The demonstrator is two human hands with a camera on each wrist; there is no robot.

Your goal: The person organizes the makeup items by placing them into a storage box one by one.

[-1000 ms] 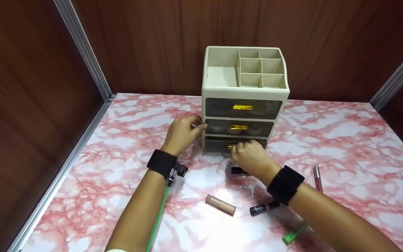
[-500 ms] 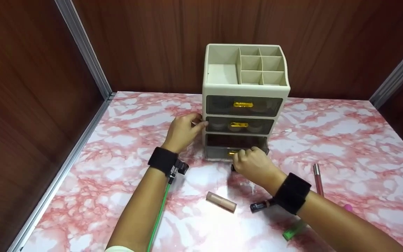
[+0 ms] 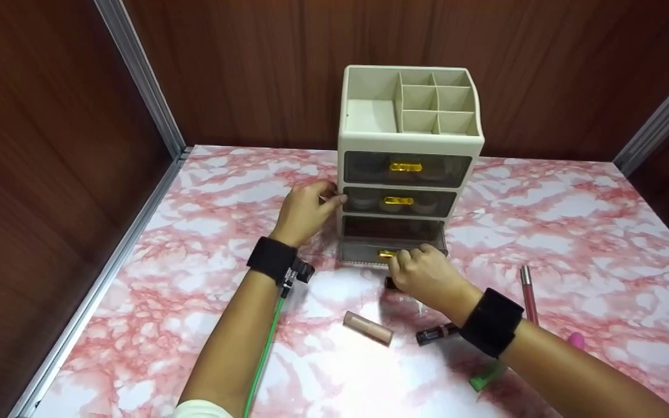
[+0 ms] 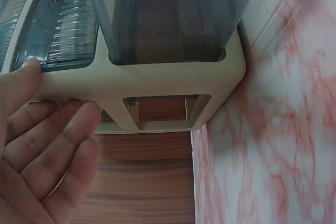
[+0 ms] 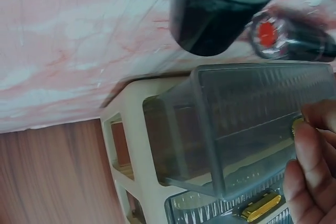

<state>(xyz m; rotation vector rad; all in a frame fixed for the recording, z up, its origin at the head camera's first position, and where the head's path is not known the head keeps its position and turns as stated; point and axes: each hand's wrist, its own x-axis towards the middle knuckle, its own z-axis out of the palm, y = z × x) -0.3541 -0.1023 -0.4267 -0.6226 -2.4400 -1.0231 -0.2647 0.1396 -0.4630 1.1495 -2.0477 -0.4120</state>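
Observation:
A cream drawer organizer (image 3: 410, 141) stands at the back of the table, with several compartments on top and three smoky drawers below. My right hand (image 3: 427, 274) pinches the gold handle (image 3: 385, 253) of the bottom drawer (image 3: 360, 252), which is pulled out; in the right wrist view the clear drawer (image 5: 252, 108) looks empty. My left hand (image 3: 306, 210) holds the organizer's left front corner. In the left wrist view its thumb (image 4: 23, 85) lies on the front frame and the fingers touch the side. The two upper drawers are closed, with round shapes faintly visible in the middle drawer (image 3: 363, 201).
On the table lie a beige tube (image 3: 368, 328), a black tube (image 3: 434, 334), a green tube (image 3: 485, 376), a red tube with silver cap (image 3: 528, 296) and a pink item (image 3: 576, 340). Another black tube (image 3: 391, 283) is partly under my right hand. Wooden panels enclose the table.
The bottom drawer has come out toward me with my right hand on its handle, from nearly closed to open. My left hand stays at the organizer's corner. The head view has shifted slightly.

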